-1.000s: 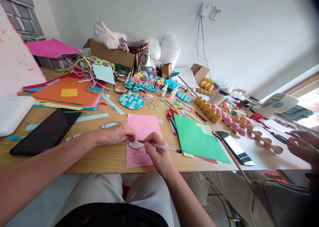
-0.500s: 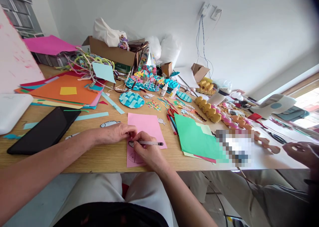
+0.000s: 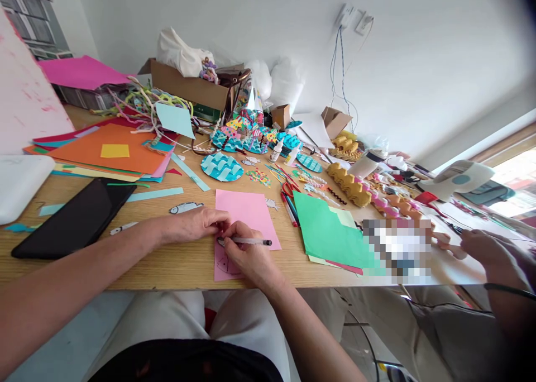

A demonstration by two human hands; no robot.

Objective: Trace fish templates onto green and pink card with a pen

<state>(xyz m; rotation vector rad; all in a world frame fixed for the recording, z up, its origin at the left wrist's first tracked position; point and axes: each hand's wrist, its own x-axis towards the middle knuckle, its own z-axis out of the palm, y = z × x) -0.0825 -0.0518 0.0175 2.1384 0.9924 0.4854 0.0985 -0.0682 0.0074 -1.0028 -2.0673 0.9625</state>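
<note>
A sheet of pink paper (image 3: 247,206) lies in front of me, with a fish outline (image 3: 224,266) drawn on its lower left. My right hand (image 3: 247,251) is closed around a pen (image 3: 255,241), whose tip is hidden behind the fingers, low over the sheet. Beside it, my left hand (image 3: 211,223) rests at the paper's left edge with its fingers curled down. Part of a small greyish piece shows under the fingers, too covered to name. Close to my left wrist lie paper fish cutouts (image 3: 185,208).
A black tablet (image 3: 77,220) and stacked coloured papers (image 3: 84,147) are on the left. Green paper (image 3: 322,225), red scissors (image 3: 288,187) and markers (image 3: 290,209) lie to the right. Glue bottles (image 3: 276,150) stand behind. Another person's hands (image 3: 486,248) work at far right.
My hands and the pen have barely moved. The other person's hands at the far right have come further left, onto the table near dark-handled scissors.
</note>
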